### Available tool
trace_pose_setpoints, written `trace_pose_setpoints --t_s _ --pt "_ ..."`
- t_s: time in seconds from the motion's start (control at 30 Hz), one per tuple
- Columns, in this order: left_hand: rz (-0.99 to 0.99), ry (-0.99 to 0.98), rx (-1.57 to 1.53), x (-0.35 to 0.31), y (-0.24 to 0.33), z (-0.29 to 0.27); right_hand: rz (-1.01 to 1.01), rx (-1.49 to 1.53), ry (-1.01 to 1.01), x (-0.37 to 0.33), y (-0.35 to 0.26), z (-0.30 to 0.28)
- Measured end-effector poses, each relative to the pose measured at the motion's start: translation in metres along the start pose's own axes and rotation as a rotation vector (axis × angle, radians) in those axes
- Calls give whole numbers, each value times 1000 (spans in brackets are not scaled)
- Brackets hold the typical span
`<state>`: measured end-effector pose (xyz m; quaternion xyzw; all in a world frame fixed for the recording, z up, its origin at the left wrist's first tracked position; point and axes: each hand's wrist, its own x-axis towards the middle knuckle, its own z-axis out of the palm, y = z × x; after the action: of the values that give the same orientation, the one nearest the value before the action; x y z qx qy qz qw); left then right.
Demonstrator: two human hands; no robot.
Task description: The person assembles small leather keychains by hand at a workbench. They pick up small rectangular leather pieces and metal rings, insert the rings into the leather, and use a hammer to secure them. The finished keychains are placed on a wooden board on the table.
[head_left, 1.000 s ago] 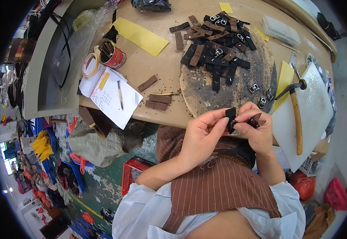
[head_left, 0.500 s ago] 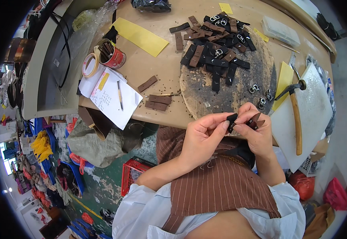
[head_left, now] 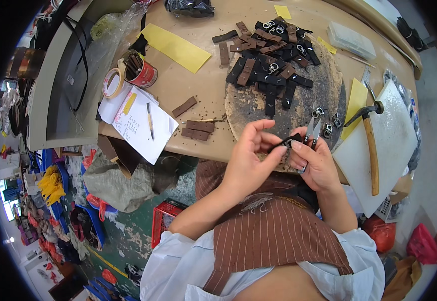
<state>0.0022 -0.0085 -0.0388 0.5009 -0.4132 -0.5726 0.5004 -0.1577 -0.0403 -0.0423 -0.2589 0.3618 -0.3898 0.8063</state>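
Observation:
Between the thumb and fingers of my left hand (head_left: 247, 161) is a small black strap tab (head_left: 294, 138), folded, with a bit of metal showing at its underside. My right hand (head_left: 321, 168) grips small thread snips (head_left: 313, 131), their two pointed blades spread and pointing away from me. Its thumb also sits close by the tab; whether it touches is unclear. Both hands hover over the near edge of a worn round wooden board (head_left: 243, 118). On that board lies a heap of black and brown strap tabs (head_left: 263, 67), some with metal rings. Several loose metal clasps (head_left: 328, 129) rest near the snips.
At right, a wooden-handled hammer (head_left: 371, 150) lies across a white slab (head_left: 394, 155). Loose brown strips (head_left: 197, 131), a notebook with a pen (head_left: 146, 125), a tape roll (head_left: 113, 83) and a red can (head_left: 146, 75) are at left. Beyond stands a clear plastic box (head_left: 351, 40).
The snips' blades, held back in my right hand before, now point forward and stand apart. My left fingers have opened out a little around the black tab.

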Motion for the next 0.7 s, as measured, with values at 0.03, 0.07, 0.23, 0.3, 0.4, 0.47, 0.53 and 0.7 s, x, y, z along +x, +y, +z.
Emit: trace_pose_setpoints --t_s 0.03,0.07,0.23,0.3,0.4,0.47,0.53,0.7 --pt "32 15 -29 1 -4 -3 3 -14 1 -1 0 0" --pt "-1 -16 -67 1 -5 -5 5 -28 2 -2 -1 -1" --pt "-140 -113 -253 -4 0 -10 -5 -235 -16 -4 -9 0" --pt "-91 -106 -189 -4 -5 -11 -26 -304 -8 -5 -11 0" --pt "-43 -109 -40 -6 -2 -8 -66 -374 -1 -5 -12 0" --pt "-37 -121 31 -7 -2 -5 -98 -373 -11 -6 -11 -1" --pt "-44 -141 54 -9 -5 -3 -4 -240 -43 -5 -13 -6" --pt "-102 -144 -53 -5 -17 -4 71 -171 -42 -1 -10 -14"
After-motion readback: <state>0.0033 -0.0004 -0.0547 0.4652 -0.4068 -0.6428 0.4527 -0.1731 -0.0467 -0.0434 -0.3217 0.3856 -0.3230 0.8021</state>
